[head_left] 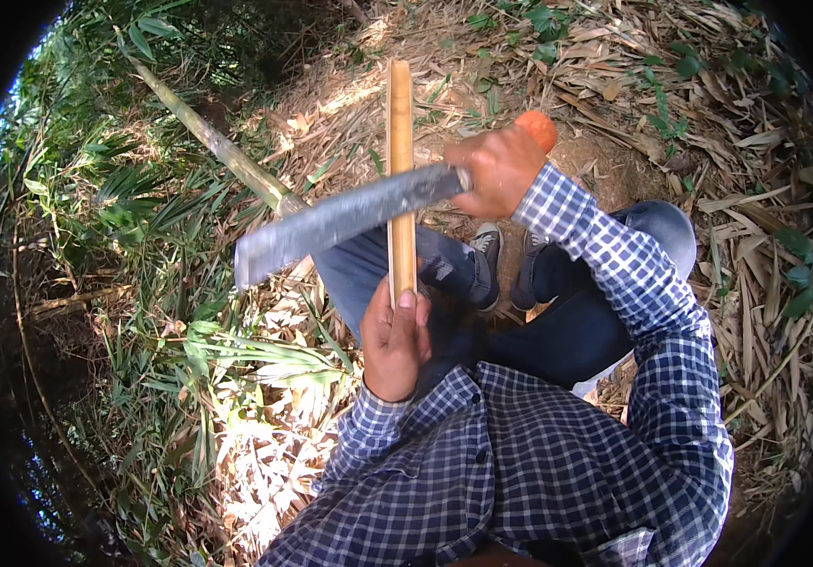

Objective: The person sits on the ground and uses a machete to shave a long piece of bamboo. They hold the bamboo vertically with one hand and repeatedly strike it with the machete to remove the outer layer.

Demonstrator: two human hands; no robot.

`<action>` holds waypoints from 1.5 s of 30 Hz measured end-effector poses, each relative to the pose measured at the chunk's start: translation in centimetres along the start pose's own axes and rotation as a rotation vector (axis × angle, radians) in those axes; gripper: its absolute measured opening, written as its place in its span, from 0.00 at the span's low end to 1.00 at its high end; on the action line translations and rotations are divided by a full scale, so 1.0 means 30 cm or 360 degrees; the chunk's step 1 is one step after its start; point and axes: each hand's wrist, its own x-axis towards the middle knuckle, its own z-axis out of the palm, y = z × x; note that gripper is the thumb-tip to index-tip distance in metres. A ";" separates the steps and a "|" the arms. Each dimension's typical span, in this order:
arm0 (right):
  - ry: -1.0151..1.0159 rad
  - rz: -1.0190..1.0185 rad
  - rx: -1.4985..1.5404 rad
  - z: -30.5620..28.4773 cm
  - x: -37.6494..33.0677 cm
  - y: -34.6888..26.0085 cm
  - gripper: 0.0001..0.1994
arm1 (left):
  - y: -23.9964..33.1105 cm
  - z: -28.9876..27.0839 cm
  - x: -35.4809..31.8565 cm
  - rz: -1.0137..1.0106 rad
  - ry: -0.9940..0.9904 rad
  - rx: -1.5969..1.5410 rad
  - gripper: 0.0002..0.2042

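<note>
The left hand (394,342) was clenched around the near end of a bamboo strip (401,151), thumb pressed flat on its face. The strip stood out from that hand straight away from the person, long axis running near-to-far, free end pointing up-frame toward the leaf-littered ground (614,57).

The right hand (493,168) was closed tight on the orange handle (538,127) of a machete (345,219). The blade lay across the strip about midway along it, its long axis nearly crosswise, sloping down to the person's left, tip pointing left and slightly toward the body. The blade passed in front of the strip and seemed to touch it; which edge met it could not be told.

So the strip lay above the left hand and left of the right hand; the left hand was at its base, the right just beside its middle. The person's knees, in blue jeans (567,321), sat below the strip. A felled bamboo pole (217,142) lay well off to the left, slanting.
</note>
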 end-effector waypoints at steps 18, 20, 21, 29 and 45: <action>-0.0005 -0.0242 0.0089 0.022 -0.031 -0.076 0.12 | -0.013 -0.018 0.006 0.0019 -0.0001 0.0023 0.19; -0.0059 -0.0075 0.0086 0.014 -0.022 -0.056 0.13 | -0.006 -0.019 0.000 0.0016 -0.0009 0.0016 0.19; -0.0105 -0.0014 0.0071 0.009 -0.020 -0.052 0.13 | -0.002 -0.018 -0.005 0.0024 0.0006 0.0027 0.19; -0.0009 -0.0053 0.0153 0.001 -0.017 -0.055 0.12 | 0.000 0.004 -0.002 -0.0001 -0.0003 0.0063 0.19; -0.0133 0.0122 0.0075 -0.018 -0.025 -0.042 0.11 | -0.029 0.008 -0.043 -0.0007 0.0018 0.0074 0.20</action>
